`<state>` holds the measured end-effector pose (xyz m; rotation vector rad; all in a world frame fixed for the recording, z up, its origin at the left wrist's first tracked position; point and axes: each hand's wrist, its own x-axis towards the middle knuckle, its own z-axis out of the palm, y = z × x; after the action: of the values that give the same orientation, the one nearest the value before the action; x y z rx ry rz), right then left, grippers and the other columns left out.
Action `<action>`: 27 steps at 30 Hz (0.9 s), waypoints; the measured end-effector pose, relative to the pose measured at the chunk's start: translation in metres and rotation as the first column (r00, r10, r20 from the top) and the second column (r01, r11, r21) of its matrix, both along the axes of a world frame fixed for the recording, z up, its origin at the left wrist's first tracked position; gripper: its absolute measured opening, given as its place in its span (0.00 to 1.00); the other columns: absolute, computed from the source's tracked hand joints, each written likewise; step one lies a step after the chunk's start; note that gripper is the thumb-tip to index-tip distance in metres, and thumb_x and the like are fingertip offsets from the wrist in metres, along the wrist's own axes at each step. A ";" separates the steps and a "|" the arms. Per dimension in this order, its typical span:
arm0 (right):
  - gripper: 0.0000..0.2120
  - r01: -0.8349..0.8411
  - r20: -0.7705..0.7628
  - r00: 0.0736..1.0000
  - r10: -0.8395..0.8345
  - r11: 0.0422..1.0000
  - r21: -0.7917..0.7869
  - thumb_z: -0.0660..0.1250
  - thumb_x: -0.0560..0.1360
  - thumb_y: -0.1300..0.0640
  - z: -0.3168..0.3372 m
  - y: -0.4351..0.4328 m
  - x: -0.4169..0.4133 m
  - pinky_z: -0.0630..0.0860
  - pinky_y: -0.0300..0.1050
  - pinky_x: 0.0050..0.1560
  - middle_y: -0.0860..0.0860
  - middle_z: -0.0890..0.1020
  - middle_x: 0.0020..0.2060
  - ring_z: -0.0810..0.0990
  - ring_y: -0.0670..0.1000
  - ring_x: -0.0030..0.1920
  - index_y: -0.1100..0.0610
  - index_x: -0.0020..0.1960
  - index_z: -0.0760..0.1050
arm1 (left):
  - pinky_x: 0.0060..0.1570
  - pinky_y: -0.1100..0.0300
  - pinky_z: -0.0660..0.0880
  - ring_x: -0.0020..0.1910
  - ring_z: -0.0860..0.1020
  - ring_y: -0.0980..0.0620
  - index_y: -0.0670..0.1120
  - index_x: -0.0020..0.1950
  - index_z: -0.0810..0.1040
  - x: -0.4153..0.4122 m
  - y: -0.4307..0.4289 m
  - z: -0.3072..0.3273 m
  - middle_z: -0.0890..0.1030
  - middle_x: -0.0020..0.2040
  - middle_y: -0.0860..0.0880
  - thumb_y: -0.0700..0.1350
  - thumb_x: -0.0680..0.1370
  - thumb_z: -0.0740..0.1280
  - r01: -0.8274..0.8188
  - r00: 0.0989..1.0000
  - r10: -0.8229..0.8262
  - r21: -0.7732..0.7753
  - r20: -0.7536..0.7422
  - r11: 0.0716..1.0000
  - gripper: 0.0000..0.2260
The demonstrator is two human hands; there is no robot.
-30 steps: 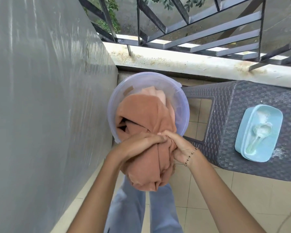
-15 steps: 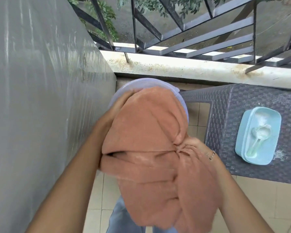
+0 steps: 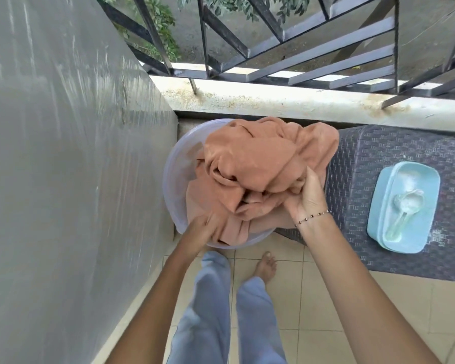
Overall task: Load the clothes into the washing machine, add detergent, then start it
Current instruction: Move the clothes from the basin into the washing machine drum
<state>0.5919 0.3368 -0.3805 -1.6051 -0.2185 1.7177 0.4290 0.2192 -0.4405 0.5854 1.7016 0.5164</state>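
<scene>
The orange cloth (image 3: 258, 166) lay heaped in the translucent bucket (image 3: 172, 179) beside the grey wall. It was gripped at its right edge by the right hand (image 3: 306, 200) and at its near edge by the left hand (image 3: 204, 231) (blurred, though apparently closed on fabric). The loading step was judged to be in hand; next, the bundle would need carrying to the machine, which was not in view.

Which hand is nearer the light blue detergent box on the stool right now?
Right. The right hand grips the orange cloth at the tub's stool side, apart from the detergent box. The left hand is at the tub's near-left rim, farther off.
</scene>
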 end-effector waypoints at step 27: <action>0.24 -0.922 0.713 0.135 0.688 0.350 -0.164 0.59 0.77 0.57 -0.026 -0.043 -0.007 0.70 0.53 0.62 0.53 0.63 0.68 0.71 0.60 0.62 0.56 0.72 0.58 | 0.43 0.55 0.77 0.41 0.82 0.55 0.51 0.40 0.82 -0.016 0.000 0.050 0.85 0.36 0.55 0.54 0.67 0.69 -0.282 0.957 0.278 -0.042 -0.085 0.959 0.09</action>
<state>0.5848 0.2940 -0.4065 -1.9094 -2.0786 1.4619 0.4129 0.2190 -0.3904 0.3298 1.8800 0.6535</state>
